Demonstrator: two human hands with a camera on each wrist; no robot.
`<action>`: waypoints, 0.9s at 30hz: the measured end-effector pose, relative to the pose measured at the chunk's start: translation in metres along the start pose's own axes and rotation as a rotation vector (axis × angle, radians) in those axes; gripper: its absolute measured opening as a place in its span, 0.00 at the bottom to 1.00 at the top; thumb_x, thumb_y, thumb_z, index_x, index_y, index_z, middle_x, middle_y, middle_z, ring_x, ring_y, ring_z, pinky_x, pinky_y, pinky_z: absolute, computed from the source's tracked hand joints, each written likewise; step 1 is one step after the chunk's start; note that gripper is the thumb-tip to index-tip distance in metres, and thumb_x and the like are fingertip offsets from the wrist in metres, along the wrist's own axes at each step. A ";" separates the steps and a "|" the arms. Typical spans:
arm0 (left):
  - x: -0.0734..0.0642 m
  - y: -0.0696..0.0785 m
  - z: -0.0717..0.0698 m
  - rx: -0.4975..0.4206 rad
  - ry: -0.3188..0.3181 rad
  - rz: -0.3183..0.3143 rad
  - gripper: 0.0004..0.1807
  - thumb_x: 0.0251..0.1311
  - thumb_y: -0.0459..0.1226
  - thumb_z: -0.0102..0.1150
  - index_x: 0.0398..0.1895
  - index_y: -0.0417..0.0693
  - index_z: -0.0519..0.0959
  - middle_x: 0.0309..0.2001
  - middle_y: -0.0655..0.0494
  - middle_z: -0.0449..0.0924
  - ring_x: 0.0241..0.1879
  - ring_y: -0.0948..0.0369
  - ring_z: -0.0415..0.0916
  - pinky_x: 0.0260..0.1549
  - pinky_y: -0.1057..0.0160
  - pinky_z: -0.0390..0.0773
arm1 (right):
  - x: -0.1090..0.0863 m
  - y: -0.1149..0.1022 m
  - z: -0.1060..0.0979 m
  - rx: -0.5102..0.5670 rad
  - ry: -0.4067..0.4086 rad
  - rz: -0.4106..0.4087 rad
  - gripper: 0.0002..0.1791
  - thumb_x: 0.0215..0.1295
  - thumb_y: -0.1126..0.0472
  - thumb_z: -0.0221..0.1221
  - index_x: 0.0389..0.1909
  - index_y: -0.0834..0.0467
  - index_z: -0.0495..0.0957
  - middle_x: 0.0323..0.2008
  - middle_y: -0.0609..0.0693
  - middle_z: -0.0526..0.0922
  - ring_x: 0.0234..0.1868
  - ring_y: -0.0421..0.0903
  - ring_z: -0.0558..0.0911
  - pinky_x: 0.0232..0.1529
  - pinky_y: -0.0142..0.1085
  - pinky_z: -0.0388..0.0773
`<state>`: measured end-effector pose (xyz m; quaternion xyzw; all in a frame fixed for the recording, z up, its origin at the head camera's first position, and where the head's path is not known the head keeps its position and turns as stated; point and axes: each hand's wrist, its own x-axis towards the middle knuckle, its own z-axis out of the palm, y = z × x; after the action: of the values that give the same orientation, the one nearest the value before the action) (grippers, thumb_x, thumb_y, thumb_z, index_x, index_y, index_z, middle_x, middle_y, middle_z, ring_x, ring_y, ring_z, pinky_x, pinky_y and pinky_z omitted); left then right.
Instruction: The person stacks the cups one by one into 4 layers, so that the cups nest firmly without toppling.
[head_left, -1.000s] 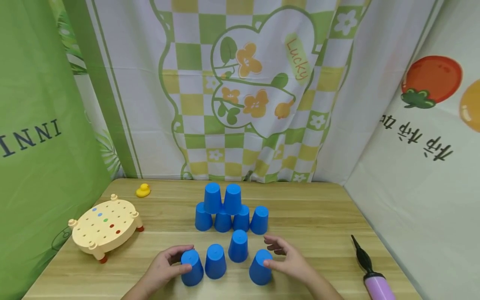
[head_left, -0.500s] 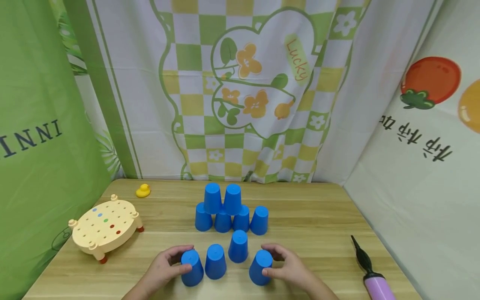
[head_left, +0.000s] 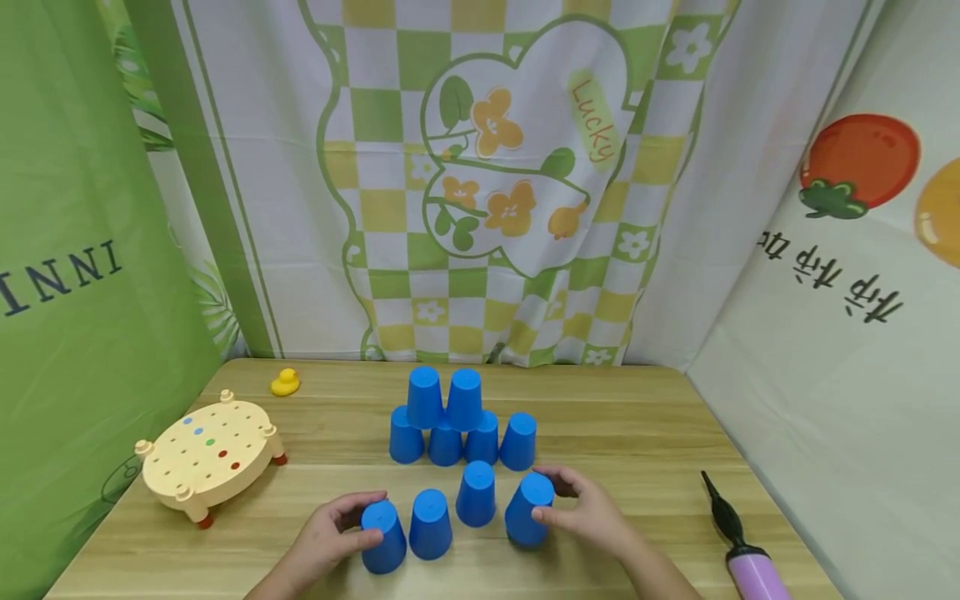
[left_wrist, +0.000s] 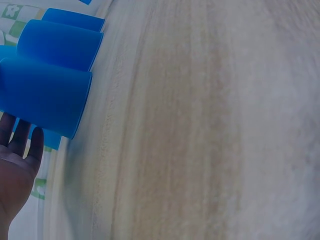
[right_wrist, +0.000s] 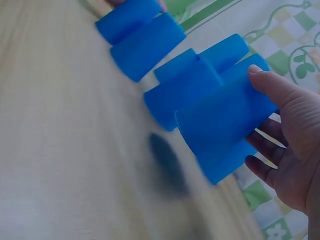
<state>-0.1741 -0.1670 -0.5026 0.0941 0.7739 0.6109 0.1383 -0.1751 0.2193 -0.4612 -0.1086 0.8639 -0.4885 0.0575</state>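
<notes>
My right hand [head_left: 588,510] grips an upside-down blue cup [head_left: 529,508] between thumb and fingers. In the right wrist view this cup [right_wrist: 225,112] is tilted and off the table, its shadow below. My left hand [head_left: 333,529] holds another upside-down blue cup [head_left: 384,537], which stands on the table at front left. In the left wrist view that cup [left_wrist: 42,95] has my fingers [left_wrist: 20,137] against its side. Between the hands stand a front blue cup [head_left: 431,525] and, slightly farther back, another blue cup [head_left: 476,494].
Behind them is a row of several upturned blue cups [head_left: 518,442], with two cups [head_left: 425,398] stacked on its left part. A cream pegboard stool [head_left: 210,450] and a yellow duck [head_left: 286,382] are at left. A purple pump [head_left: 756,573] lies at right on the wooden table [head_left: 630,433].
My right hand has closed around the front right cup and lifted it, shifting it slightly back and to the right. My left hand and the other cups stay put.
</notes>
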 end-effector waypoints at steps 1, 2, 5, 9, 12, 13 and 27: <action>0.000 0.000 0.000 0.000 0.001 -0.002 0.32 0.59 0.40 0.67 0.63 0.34 0.72 0.62 0.36 0.74 0.57 0.52 0.75 0.51 0.69 0.77 | 0.002 -0.003 -0.002 0.005 0.011 -0.001 0.33 0.56 0.52 0.70 0.61 0.60 0.74 0.55 0.59 0.81 0.58 0.60 0.78 0.58 0.59 0.74; 0.000 0.000 0.000 0.000 0.001 -0.004 0.32 0.59 0.41 0.67 0.63 0.34 0.72 0.62 0.36 0.74 0.57 0.51 0.75 0.51 0.68 0.78 | 0.004 -0.005 -0.005 0.004 0.024 -0.005 0.32 0.56 0.53 0.70 0.61 0.60 0.74 0.55 0.58 0.81 0.58 0.60 0.78 0.59 0.59 0.74; 0.000 0.000 0.000 0.003 0.005 -0.007 0.32 0.59 0.41 0.67 0.63 0.34 0.72 0.63 0.37 0.74 0.58 0.50 0.75 0.52 0.67 0.78 | 0.012 -0.012 -0.012 0.008 0.067 -0.012 0.31 0.56 0.54 0.70 0.60 0.60 0.74 0.54 0.57 0.81 0.57 0.57 0.78 0.59 0.57 0.74; 0.000 0.000 0.000 0.002 0.009 -0.008 0.32 0.59 0.41 0.67 0.63 0.34 0.71 0.63 0.36 0.74 0.59 0.49 0.75 0.55 0.59 0.79 | 0.023 -0.020 -0.021 0.005 0.120 -0.026 0.30 0.57 0.54 0.70 0.60 0.59 0.74 0.54 0.56 0.81 0.57 0.55 0.79 0.59 0.54 0.75; 0.000 0.001 0.001 0.005 0.010 -0.014 0.32 0.59 0.41 0.67 0.63 0.34 0.71 0.63 0.36 0.74 0.58 0.48 0.75 0.57 0.52 0.78 | 0.033 -0.025 -0.026 -0.009 0.137 -0.030 0.31 0.59 0.54 0.69 0.62 0.59 0.73 0.55 0.56 0.81 0.57 0.55 0.79 0.60 0.54 0.75; -0.001 0.002 0.001 0.005 0.010 -0.016 0.32 0.59 0.41 0.67 0.63 0.33 0.71 0.63 0.36 0.74 0.59 0.48 0.75 0.57 0.50 0.78 | 0.037 -0.027 -0.028 -0.008 0.141 -0.029 0.31 0.59 0.54 0.69 0.62 0.59 0.73 0.55 0.57 0.81 0.57 0.56 0.78 0.60 0.54 0.75; -0.001 0.002 0.001 0.023 0.004 -0.002 0.32 0.59 0.41 0.67 0.63 0.33 0.72 0.63 0.36 0.74 0.58 0.51 0.75 0.52 0.67 0.78 | 0.088 -0.045 -0.026 -0.041 0.165 0.036 0.32 0.61 0.51 0.67 0.65 0.55 0.71 0.59 0.58 0.78 0.60 0.59 0.76 0.61 0.53 0.74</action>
<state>-0.1732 -0.1663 -0.5011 0.0937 0.7812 0.6020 0.1361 -0.2601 0.1973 -0.4090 -0.0534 0.8773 -0.4768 -0.0072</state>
